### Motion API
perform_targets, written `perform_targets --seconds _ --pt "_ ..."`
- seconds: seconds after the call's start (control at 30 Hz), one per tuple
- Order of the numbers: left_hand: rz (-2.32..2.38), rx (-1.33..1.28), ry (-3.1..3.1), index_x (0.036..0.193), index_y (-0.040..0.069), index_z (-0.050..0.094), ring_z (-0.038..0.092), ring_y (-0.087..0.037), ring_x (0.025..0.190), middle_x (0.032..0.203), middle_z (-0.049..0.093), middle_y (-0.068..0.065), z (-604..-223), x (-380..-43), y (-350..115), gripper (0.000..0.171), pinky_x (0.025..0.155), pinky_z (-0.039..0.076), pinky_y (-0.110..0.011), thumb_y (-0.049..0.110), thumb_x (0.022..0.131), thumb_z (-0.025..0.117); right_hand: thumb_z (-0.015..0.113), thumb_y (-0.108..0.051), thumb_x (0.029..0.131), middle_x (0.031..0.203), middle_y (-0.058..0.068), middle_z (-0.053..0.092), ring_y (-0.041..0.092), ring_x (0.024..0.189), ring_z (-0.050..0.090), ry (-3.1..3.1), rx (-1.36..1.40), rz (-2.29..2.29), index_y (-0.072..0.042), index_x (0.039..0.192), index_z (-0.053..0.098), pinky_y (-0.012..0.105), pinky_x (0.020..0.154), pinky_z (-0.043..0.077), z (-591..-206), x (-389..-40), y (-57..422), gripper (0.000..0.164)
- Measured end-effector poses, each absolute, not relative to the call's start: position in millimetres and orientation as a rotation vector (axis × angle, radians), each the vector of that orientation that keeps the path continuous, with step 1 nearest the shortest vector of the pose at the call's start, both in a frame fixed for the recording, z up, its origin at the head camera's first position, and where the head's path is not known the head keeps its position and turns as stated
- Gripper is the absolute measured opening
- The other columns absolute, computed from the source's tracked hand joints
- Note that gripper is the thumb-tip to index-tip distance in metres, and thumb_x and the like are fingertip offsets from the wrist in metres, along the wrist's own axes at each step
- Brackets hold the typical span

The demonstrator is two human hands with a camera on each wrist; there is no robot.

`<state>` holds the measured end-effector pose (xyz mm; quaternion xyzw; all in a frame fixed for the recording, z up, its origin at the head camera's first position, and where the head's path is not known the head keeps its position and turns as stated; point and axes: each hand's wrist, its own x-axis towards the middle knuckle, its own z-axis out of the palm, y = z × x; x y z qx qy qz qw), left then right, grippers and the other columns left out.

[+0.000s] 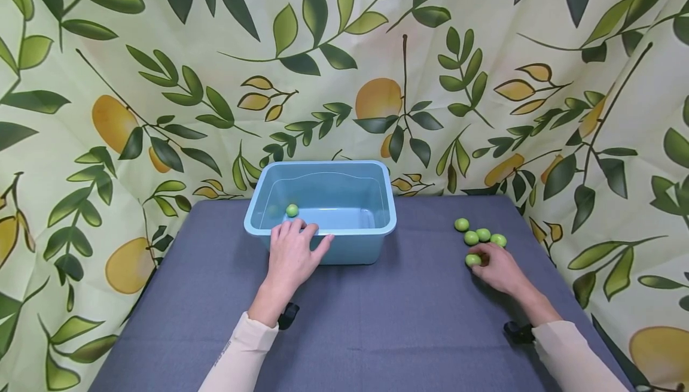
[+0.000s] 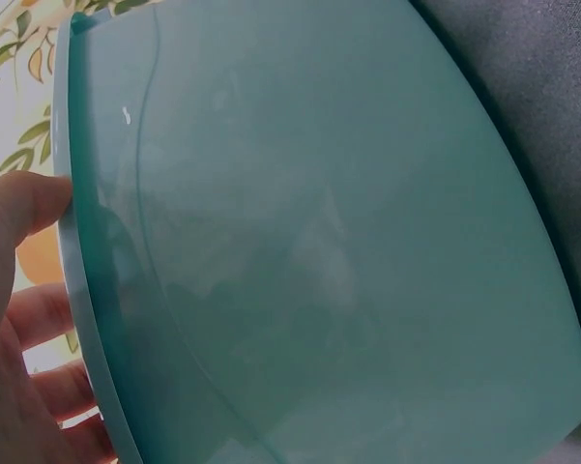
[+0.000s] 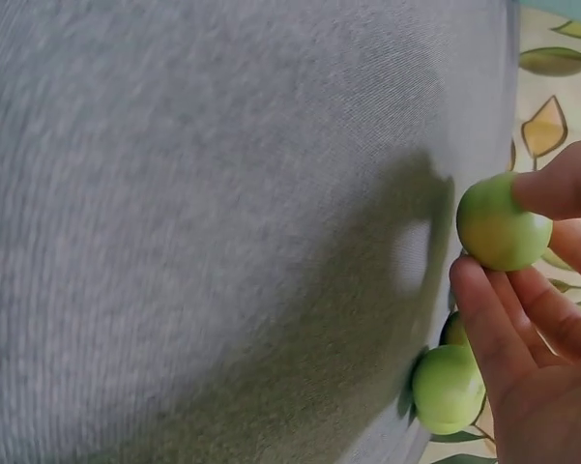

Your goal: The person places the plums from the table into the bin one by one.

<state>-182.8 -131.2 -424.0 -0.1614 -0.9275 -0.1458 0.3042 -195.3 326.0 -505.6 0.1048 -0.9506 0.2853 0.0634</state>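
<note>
A light blue plastic tub (image 1: 323,248) stands at the back of the cloth-covered table, with one small round green fruit (image 1: 292,210) inside at its left. My left hand (image 1: 293,251) holds the tub's near rim. Its fingers reach over the rim, and the thumb touches the rim (image 2: 70,232) in the left wrist view. Over at the right, my right hand (image 1: 497,267) pinches another small green fruit (image 3: 503,224) between thumb and fingertips. Several more green fruits (image 1: 470,237) lie close beyond that hand; one of them (image 3: 449,389) shows below its fingers in the right wrist view.
A dark grey-blue cloth (image 1: 350,320) covers the table. Behind and at both sides hangs a leaf-and-fruit patterned curtain (image 1: 334,93), close to the table's back edge. Each wrist wears a black strap-on device (image 1: 288,315).
</note>
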Motion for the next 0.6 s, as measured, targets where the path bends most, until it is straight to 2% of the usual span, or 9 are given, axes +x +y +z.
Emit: perform_targets --seconds 0.3,0.6 --pt "-0.384 -0.427 -2.466 0.099 0.01 0.076 0.056 -0.034 0.084 0.092 0.062 -0.011 -422.7 -182.7 -131.7 0.034 0.085 0.043 -0.05 0.043 0.091 0.074 0.072 -0.001 0.083 0.1 0.015 0.07 0.027 0.086 0.066 -2.837 0.303 0.99 0.004 0.108 0.072 0.039 0.074 0.053 -505.1 -195.0 317.6 0.025" --pt "-0.395 -0.427 -2.477 0.098 0.01 0.076 0.056 -0.033 0.084 0.092 0.062 -0.01 -422.0 -181.8 -131.3 0.034 0.085 0.043 -0.05 0.043 0.091 0.073 0.07 -0.001 0.085 0.106 0.018 0.067 0.024 0.088 0.064 -2.819 0.284 1.074 0.005 0.11 0.07 0.031 0.074 0.052 -504.0 -193.7 305.4 0.026"
